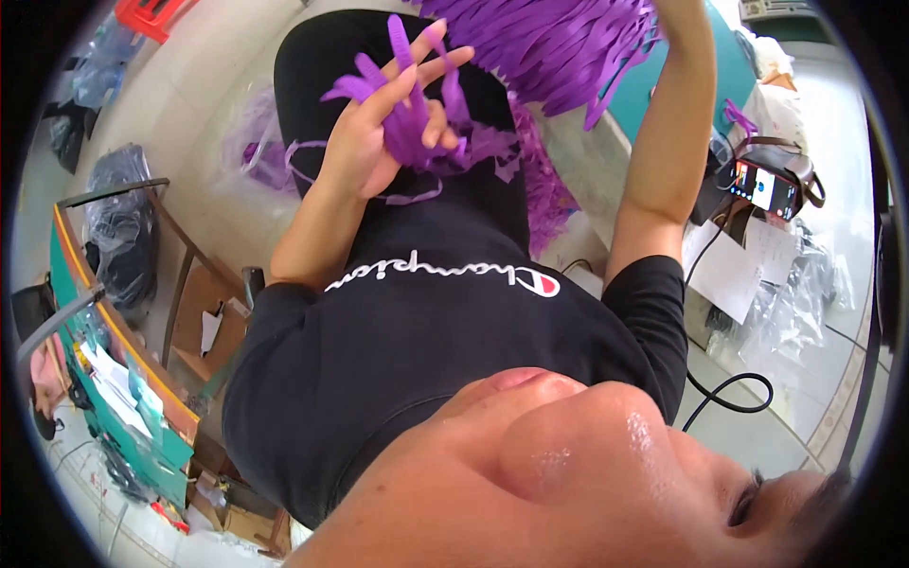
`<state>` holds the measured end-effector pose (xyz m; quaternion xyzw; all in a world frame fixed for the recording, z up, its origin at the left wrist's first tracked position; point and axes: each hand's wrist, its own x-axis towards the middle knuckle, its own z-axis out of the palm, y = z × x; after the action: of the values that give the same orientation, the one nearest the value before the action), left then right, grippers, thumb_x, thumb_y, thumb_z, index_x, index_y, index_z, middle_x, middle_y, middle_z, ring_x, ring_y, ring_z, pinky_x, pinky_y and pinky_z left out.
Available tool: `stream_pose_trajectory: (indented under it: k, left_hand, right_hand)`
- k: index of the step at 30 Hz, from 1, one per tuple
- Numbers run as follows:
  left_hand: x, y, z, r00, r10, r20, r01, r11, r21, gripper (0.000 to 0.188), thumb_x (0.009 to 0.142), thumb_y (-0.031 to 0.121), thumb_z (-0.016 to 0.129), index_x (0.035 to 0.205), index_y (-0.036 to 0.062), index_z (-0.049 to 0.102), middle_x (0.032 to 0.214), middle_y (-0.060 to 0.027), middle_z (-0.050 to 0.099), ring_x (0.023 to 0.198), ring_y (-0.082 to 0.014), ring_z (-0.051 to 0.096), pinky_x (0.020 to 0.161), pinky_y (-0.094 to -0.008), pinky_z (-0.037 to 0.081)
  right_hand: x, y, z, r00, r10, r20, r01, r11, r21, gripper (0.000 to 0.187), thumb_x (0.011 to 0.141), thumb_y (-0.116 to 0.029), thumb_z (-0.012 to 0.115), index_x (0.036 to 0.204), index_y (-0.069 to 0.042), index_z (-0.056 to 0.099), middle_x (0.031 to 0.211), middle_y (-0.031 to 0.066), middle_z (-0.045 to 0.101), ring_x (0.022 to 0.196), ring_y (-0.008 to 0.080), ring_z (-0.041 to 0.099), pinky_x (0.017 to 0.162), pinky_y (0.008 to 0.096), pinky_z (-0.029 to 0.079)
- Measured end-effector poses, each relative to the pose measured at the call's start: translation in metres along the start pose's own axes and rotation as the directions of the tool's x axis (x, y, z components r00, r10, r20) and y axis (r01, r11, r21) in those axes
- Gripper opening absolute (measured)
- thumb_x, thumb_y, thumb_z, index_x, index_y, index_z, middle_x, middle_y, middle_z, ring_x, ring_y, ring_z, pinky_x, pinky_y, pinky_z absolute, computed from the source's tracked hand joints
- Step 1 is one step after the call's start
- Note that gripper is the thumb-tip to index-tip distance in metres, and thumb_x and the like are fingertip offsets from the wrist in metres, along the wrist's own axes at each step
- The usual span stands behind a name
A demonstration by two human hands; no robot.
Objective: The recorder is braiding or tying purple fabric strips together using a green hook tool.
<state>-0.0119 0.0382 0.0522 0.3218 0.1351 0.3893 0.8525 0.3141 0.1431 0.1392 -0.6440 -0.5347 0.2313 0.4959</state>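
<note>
My left hand [383, 118] is raised over my lap, its fingers partly spread. Narrow purple strips [407, 133] run between the fingers and bunch in the palm, held there; some ends stick up past the fingertips, and frayed-looking purple pieces hang off beside the hand. A thick mass of the same purple strips [559, 47] spreads over the edge of the green table [653, 90] at the upper right. My right forearm [668, 142] reaches up beside that mass. The right hand lies beyond the upper edge, so its fingers are hidden.
More purple material [544, 185] hangs below the table edge. Right of me are a phone [765, 189] with a lit screen, papers [729, 270] and a black cable [729, 405]. A green-topped table [133, 388] and a dark plastic-wrapped bundle [123, 222] stand to the left.
</note>
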Motion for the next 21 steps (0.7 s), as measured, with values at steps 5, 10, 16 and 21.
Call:
stream_pose_trajectory:
  k: [5,10,16,21]
  left_hand:
    - [-0.023,-0.002,0.001,0.999,-0.036,0.010,0.036,0.999,0.038,0.051,0.098,0.026,0.040,0.143,0.0029,0.029,0.137,-0.0189,0.042,0.058,-0.0135,0.054,0.069,-0.0362,0.053]
    - [-0.035,0.005,-0.002,0.985,-0.170,0.011,0.166,0.974,0.157,0.044,0.098,0.025,0.046,0.132,-0.0028,0.045,0.117,-0.0209,0.058,0.062,-0.0165,0.062,0.067,-0.0325,0.054]
    - [-0.034,0.033,0.000,0.995,-0.037,0.091,0.001,0.931,0.366,0.052,0.100,0.034,0.035,0.132,-0.0066,0.041,0.127,-0.0247,0.052,0.098,-0.0265,0.065,0.087,-0.0352,0.051]
    - [-0.030,0.041,0.012,0.999,0.036,0.024,-0.037,0.996,0.081,0.052,0.099,0.037,0.038,0.138,0.0018,0.035,0.127,-0.0220,0.052,0.111,-0.0324,0.057,0.094,-0.0420,0.047]
  right_hand:
    - [-0.176,-0.022,0.094,0.849,-0.375,0.373,0.368,0.925,0.092,0.033,0.081,-0.003,0.069,0.076,-0.002,0.037,0.096,0.0105,0.066,0.083,0.0124,0.059,0.072,0.0249,0.049]
    - [-0.208,0.012,0.091,0.958,-0.250,0.140,0.232,0.964,0.132,0.007,0.080,0.003,0.065,0.087,0.001,0.065,0.083,0.0061,0.067,0.073,0.0103,0.060,0.066,0.0228,0.048]
    - [-0.219,0.032,0.021,0.938,-0.186,-0.294,0.097,0.952,-0.291,0.020,0.080,-0.002,0.069,0.099,-0.001,0.063,0.087,0.0101,0.069,0.074,0.0148,0.065,0.067,0.0264,0.048]
    - [-0.236,0.012,0.053,0.959,-0.259,0.119,0.270,0.958,-0.096,0.013,0.080,-0.006,0.069,0.084,-0.001,0.058,0.100,0.0143,0.067,0.088,0.0186,0.064,0.075,0.0297,0.050]
